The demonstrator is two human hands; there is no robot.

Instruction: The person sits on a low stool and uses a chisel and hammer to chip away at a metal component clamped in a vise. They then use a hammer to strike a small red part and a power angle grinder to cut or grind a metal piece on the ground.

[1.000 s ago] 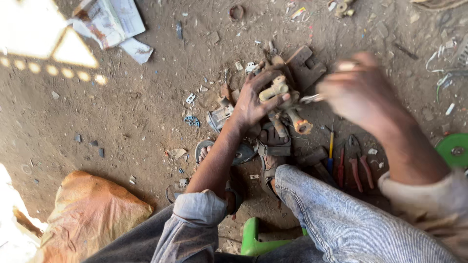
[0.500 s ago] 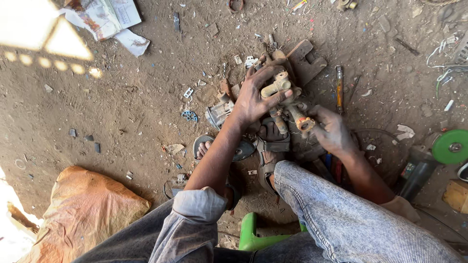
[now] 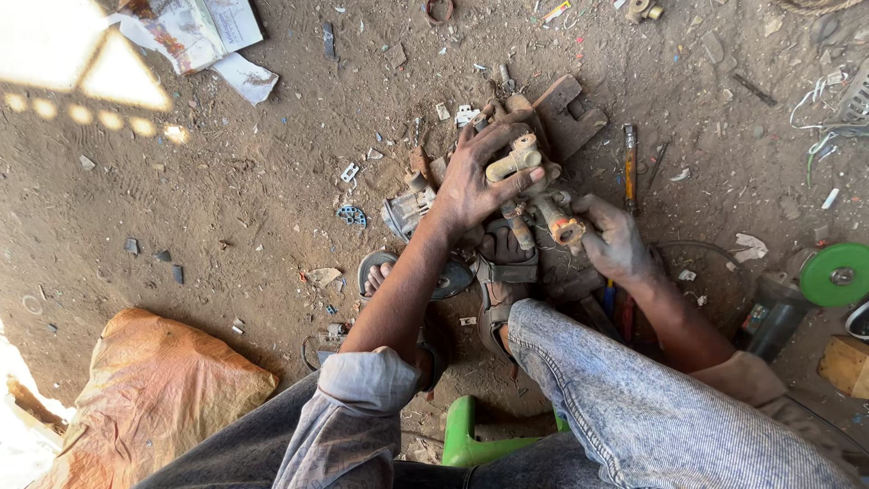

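left hand (image 3: 472,181) clamped over a beige pipe fitting (image 3: 514,161), pressed against the dirt ground (image 3: 226,208). right hand (image 3: 615,240) closed around the fitting's lower end, probably gripping a tool. screwdriver (image 3: 628,163) just beside, grinder (image 3: 810,285) well apart.

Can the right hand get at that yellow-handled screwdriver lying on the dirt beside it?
Probably yes, once freed. The screwdriver lies on bare ground just beyond the right hand, nothing between them. But that hand grips the fitting, which the left hand also steadies.
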